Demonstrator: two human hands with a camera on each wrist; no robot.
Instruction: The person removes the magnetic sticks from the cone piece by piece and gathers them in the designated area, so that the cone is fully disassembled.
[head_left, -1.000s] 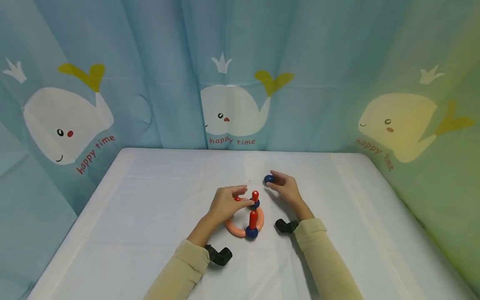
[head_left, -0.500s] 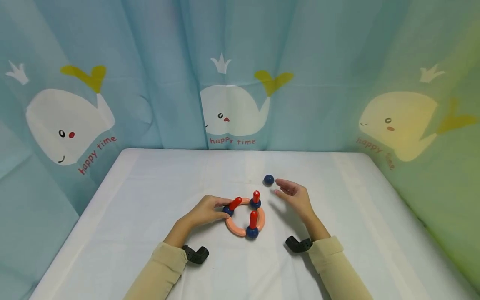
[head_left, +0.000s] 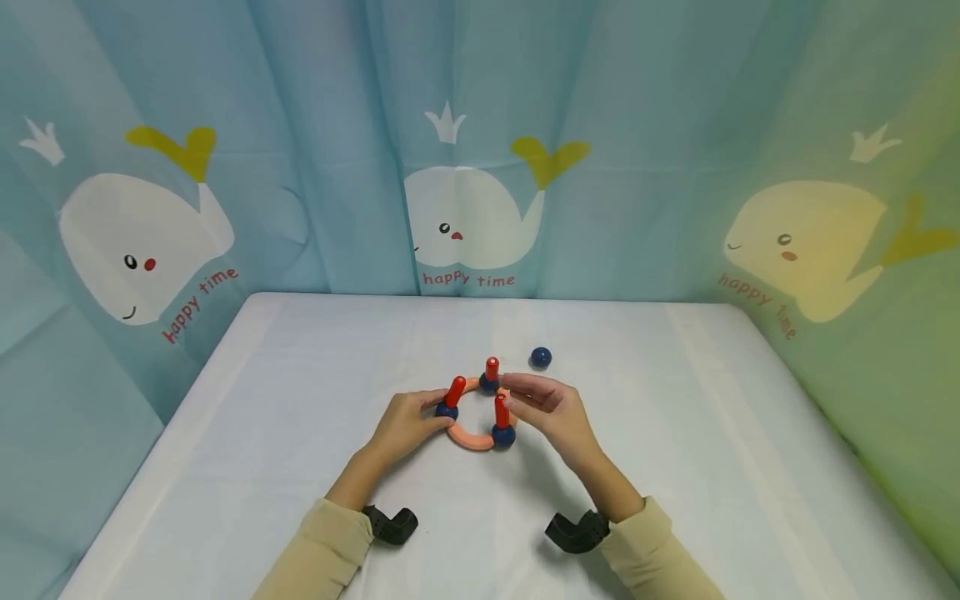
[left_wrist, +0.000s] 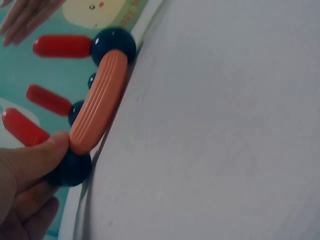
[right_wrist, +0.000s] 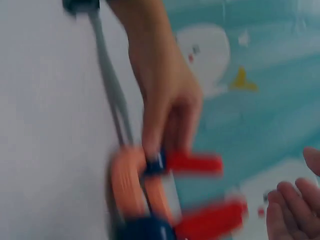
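Observation:
A ring of orange curved pieces (head_left: 471, 439) joined by dark blue balls lies mid-table. Red rods stand up from the left ball (head_left: 447, 412), the back ball (head_left: 489, 383) and the front ball (head_left: 503, 437). My left hand (head_left: 405, 423) pinches the left ball between thumb and fingers, close beside its tilted red rod (left_wrist: 22, 127). Over the ring's right side is my right hand (head_left: 558, 414), thumb and fingers apart and extended toward the front and back rods. In the right wrist view its fingers (right_wrist: 290, 210) show apart from the pieces.
One loose dark blue ball (head_left: 541, 357) rests on the white tabletop (head_left: 337, 350) behind the ring. Black wrist devices sit on the left wrist (head_left: 393, 527) and the right wrist (head_left: 577, 532). A whale-print curtain (head_left: 637, 167) hangs around the table.
My left hand went from above the ring to its left ball. My right hand let go of the loose ball and came left to the ring, which has shifted back and slightly left.

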